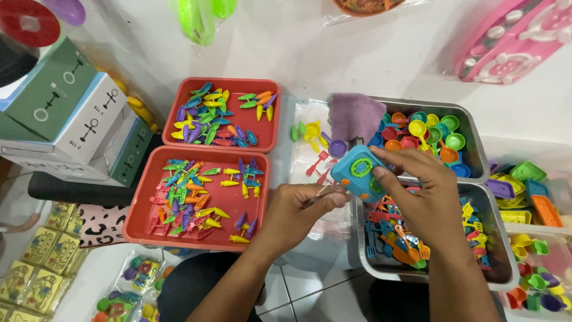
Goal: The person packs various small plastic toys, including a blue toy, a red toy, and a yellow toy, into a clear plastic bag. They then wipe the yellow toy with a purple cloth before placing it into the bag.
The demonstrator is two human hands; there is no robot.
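Hands meet near the middle of the head view, both forearms coming up from the bottom edge and angling inward. The right hand is arched, palm down, with its fingers curled over the top of a small blue toy stove and the thumb under its near edge, so the grip is closed on the toy, which is held tilted in the air above the gap between the white table and the nearer metal tray. The left hand sits just to the left of the stove, knuckles up, thumb and forefinger pinched together on the edge of a clear plastic bag that lies flat beneath both hands; whether the fingertips also touch the stove cannot be told. Small toy spoons and a red spatula lie on the bag beyond the left hand. The nearer metal tray, under the right wrist, holds mixed toy utensils in blue, orange and red; the farther metal tray holds round coloured toy pans, with a purple cloth draped over its left corner. Well to the left stand two red trays filled with tiny plastic carrots and leaf-shaped pieces. Stacked green and white boxes sit at the far left.
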